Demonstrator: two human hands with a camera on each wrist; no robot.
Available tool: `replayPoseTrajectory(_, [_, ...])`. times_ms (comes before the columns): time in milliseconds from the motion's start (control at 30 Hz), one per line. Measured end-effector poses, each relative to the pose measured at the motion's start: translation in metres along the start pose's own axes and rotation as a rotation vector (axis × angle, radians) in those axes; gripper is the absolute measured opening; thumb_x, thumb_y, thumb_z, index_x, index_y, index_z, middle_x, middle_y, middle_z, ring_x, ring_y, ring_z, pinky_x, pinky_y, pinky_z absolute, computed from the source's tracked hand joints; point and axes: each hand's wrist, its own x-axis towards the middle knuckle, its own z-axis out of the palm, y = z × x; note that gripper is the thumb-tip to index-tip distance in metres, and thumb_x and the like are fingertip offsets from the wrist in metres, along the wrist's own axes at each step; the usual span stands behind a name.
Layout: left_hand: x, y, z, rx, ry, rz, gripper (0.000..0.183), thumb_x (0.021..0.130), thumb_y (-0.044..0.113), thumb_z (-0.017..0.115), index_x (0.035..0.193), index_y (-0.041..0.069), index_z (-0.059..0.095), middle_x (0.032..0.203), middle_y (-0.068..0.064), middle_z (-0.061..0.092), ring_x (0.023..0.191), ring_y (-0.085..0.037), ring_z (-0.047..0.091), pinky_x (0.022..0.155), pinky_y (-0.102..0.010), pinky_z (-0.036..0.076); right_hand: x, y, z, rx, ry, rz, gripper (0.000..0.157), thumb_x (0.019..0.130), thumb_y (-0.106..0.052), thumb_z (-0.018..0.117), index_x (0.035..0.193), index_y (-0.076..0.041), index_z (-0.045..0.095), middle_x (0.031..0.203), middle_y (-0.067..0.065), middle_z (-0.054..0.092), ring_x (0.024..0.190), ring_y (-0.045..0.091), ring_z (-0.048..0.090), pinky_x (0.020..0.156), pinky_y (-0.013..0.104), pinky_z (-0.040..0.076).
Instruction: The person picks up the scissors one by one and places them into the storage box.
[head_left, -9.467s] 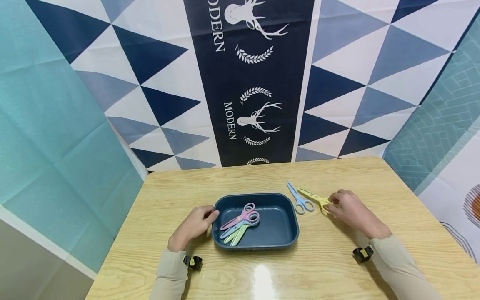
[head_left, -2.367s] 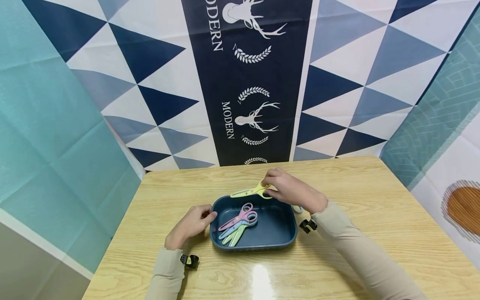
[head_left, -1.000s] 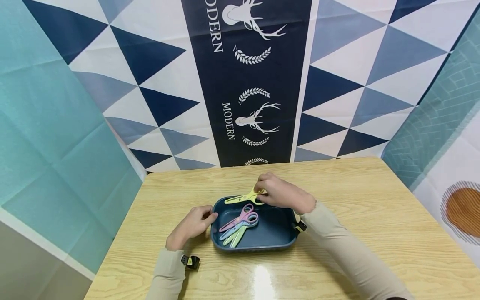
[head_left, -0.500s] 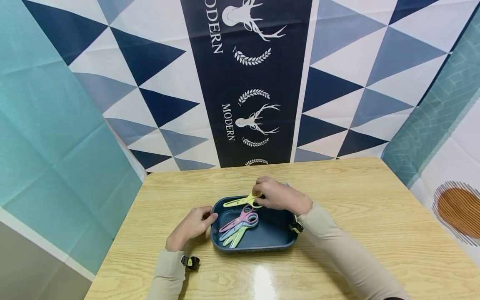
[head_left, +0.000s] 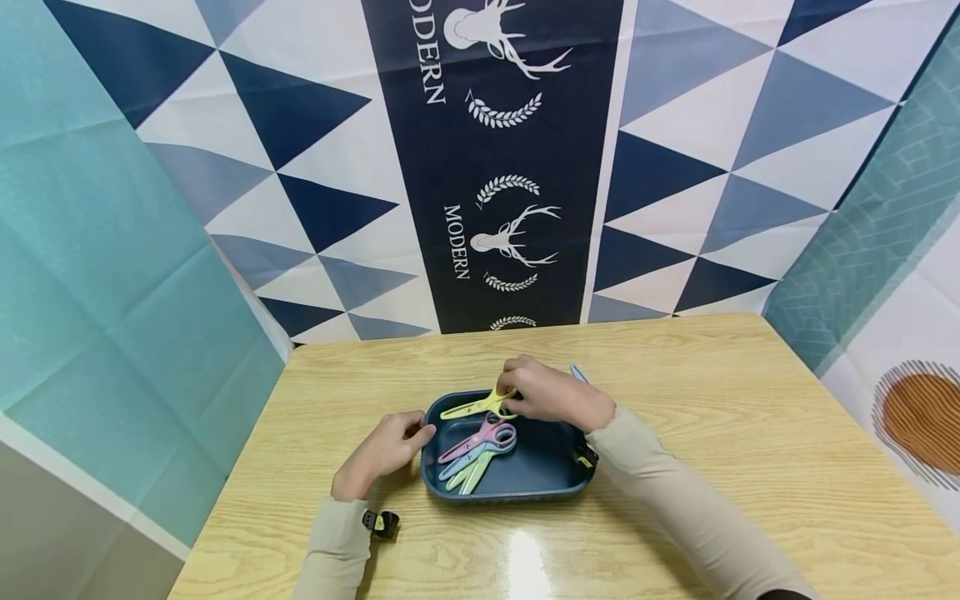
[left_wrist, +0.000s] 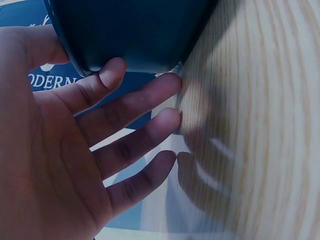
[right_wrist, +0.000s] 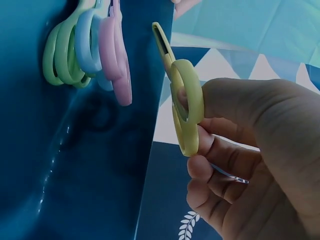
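In the head view my right hand pinches a pair of yellow scissors by its finger loops, over the back left part of a dark blue tray. The blades point left. Inside the tray lie pink scissors, blue scissors and green scissors, overlapping in a fan. My left hand holds the tray's left wall, the thumb over the rim and the index fingertip against the outside. Its other fingers spread near the tabletop.
Another pair of light blue scissors lies on the wooden table behind the tray's right corner, mostly hidden by my right hand. A patterned cloth hangs behind the table. The tray's right half has bare floor showing.
My right hand picked up the yellow scissors at the tray's right, carried them left over the tray, and has lowered them toward the pink pair. The left hand stays at the rim.
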Motion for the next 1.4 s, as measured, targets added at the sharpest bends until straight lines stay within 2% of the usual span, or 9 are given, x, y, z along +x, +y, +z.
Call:
replayPoseTrajectory(233, [0.001,0.001,-0.002,-0.005,-0.003,0.021,0.033,0.107,0.029,0.056,0.077,0.016,0.053,0.067,0.007,0.044,0.058,-0.005,0.042,0.059,-0.022,0.035,0.001,-0.002,0.003,0.018,0.013,-0.023,0.009,0.095,-0.013,0.073,0.101,-0.007,0.076,0.099,0.004,0.067,0.093,0.019,0.059,0.086,0.036,0.052])
replayPoseTrajectory(500, [0.001,0.0,-0.001,0.003,0.001,0.02,0.032,0.106,0.026,0.057,0.076,0.016,0.053,0.065,0.007,0.043,0.057,-0.005,0.041,0.058,-0.022,0.034,0.003,-0.002,0.006,0.035,-0.04,-0.025,0.011,0.095,-0.013,0.073,0.104,-0.007,0.076,0.1,0.005,0.067,0.095,0.02,0.06,0.086,0.034,0.053])
replayPoseTrajectory(867, [0.0,0.001,-0.001,-0.006,0.005,0.036,0.033,0.107,0.026,0.055,0.077,0.014,0.053,0.066,0.006,0.042,0.057,-0.006,0.04,0.058,-0.023,0.034,0.005,-0.003,0.012,0.042,-0.06,-0.073,0.008,0.093,-0.011,0.076,0.099,-0.007,0.077,0.098,0.006,0.066,0.093,0.02,0.061,0.084,0.032,0.054])
replayPoseTrajectory(1067, [0.0,0.001,-0.001,-0.001,0.004,0.032,0.035,0.107,0.028,0.056,0.076,0.014,0.051,0.066,0.006,0.041,0.057,-0.006,0.039,0.059,-0.022,0.033,0.004,-0.004,0.013,0.047,-0.084,-0.044,0.008,0.093,-0.01,0.075,0.1,-0.007,0.077,0.098,0.006,0.065,0.095,0.02,0.059,0.086,0.034,0.053])
replayPoseTrajectory(1400, [0.0,-0.001,0.0,-0.001,-0.002,0.016,0.035,0.107,0.03,0.055,0.076,0.016,0.05,0.067,0.006,0.041,0.058,-0.006,0.039,0.06,-0.023,0.034,0.006,-0.001,0.015,0.088,-0.087,-0.079,0.008,0.095,-0.009,0.073,0.102,-0.007,0.078,0.099,0.006,0.068,0.092,0.018,0.064,0.081,0.028,0.054])
